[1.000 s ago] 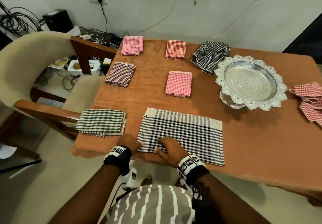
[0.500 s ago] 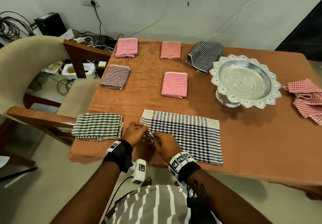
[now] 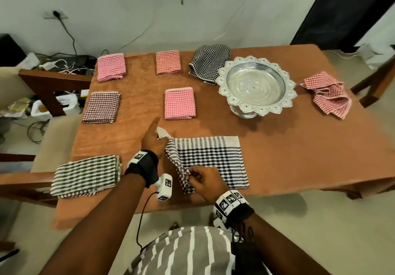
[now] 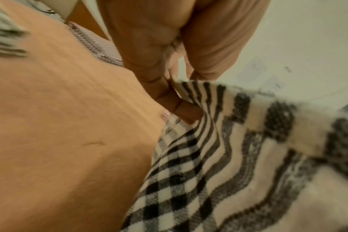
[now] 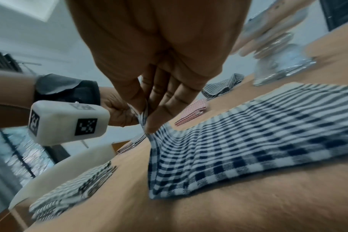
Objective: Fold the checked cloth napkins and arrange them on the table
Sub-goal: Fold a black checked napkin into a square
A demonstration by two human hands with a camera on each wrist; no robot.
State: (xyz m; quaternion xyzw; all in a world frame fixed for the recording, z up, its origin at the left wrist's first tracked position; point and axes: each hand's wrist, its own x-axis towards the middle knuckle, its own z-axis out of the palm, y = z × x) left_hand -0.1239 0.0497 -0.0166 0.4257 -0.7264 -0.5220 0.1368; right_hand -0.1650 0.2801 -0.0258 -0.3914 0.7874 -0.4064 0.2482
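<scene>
A black-and-white checked napkin (image 3: 213, 159) lies near the front edge of the brown table (image 3: 299, 157), its left end lifted off the surface. My left hand (image 3: 152, 141) pinches the far left corner of the napkin (image 4: 218, 141) between thumb and fingers. My right hand (image 3: 203, 180) pinches the near left corner, and the napkin (image 5: 248, 133) rises in a ridge to those fingers. A folded dark-striped napkin (image 3: 85, 175) lies at the front left. Several folded red and dark checked napkins, among them one pink (image 3: 180, 103), lie in rows farther back.
A silver footed tray (image 3: 256, 85) stands at the right back. A loose black checked napkin (image 3: 210, 61) lies behind it and a crumpled red one (image 3: 327, 94) at the right edge. A cushioned wooden chair (image 3: 32, 125) stands to the left, cables on the floor behind.
Both hands went from lying on the napkin's near left edge to pinching its left corners. The left hand has carried its corner up and away from me; the left end has lifted.
</scene>
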